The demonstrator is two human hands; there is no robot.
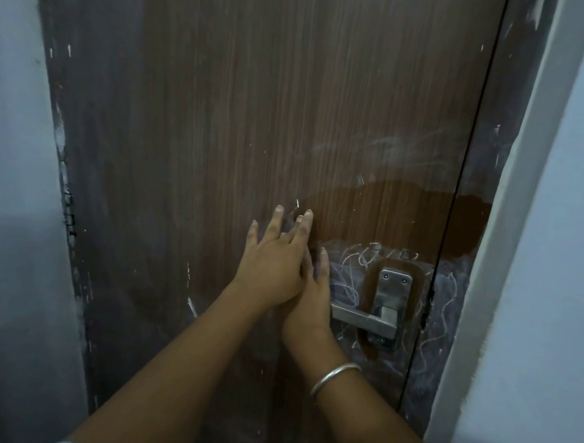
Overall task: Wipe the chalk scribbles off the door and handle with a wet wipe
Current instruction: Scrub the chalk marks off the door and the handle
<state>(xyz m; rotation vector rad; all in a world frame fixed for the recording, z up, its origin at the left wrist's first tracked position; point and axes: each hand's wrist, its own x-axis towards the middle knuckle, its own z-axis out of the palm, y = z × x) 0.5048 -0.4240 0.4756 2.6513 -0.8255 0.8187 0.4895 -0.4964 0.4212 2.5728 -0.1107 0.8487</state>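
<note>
White chalk scribbles (348, 284) crowd the lower right of the brown wood-grain door (255, 102), looping round the metal plate and lever handle (363, 320) and running across the narrow strip by the door's edge. Just above them spreads a darker, damp-looking patch (401, 212), and higher still a faint pale smear (387, 148) of rubbed chalk. Both hands are flat on the door just left of the handle, one over the other. The left hand (275, 267) lies on top, fingers straight and fanned apart, tips pointing up. The right hand (312, 306) sits beneath it, mostly covered, its heel touching the lever's free end; the fingers I can see lie straight against the wood, pinching nothing in view. Whether a wipe is under the palms I cannot tell. A silver bangle (334, 377) rings the right wrist. A pale door frame (504, 230) stands to the right, a grey wall (15, 175) to the left
</note>
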